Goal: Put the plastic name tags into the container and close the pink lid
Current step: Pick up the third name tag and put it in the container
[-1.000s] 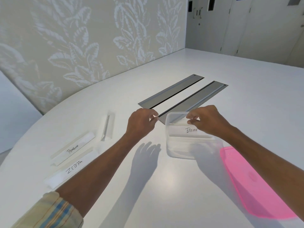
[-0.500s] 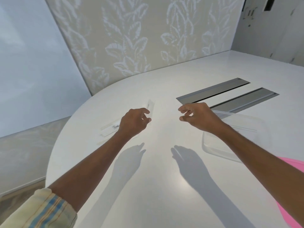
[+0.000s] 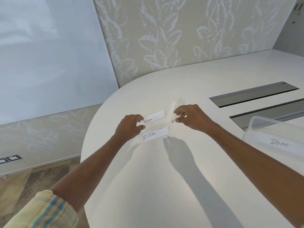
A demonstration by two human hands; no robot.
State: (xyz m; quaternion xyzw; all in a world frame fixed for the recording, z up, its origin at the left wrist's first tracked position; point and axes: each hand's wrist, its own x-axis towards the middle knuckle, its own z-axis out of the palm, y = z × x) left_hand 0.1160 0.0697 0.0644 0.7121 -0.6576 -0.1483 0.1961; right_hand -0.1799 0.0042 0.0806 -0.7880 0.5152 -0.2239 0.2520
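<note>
PENGUIN name tag (image 3: 154, 117) lies flat on the counter (image 3: 164, 191), just beyond the ZEBRA name tag (image 3: 152, 135). Left hand (image 3: 130, 129) fingers (image 3: 139, 117) curl around its left end. Right hand (image 3: 192, 118) fingers curl just off its right end. Cannot tell whether either hand grips it.

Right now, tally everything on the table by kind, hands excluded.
Name tags: 4 (PENGUIN, ZEBRA, BEAR inside the container, one unreadable)
Clear container: 1
Grey table panels: 2 (far, near)
Total: 7

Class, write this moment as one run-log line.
left hand: fingers at left end of PENGUIN tag, grip unclear | right hand: near its right end | BEAR tag: in container | ZEBRA tag: on table
</note>
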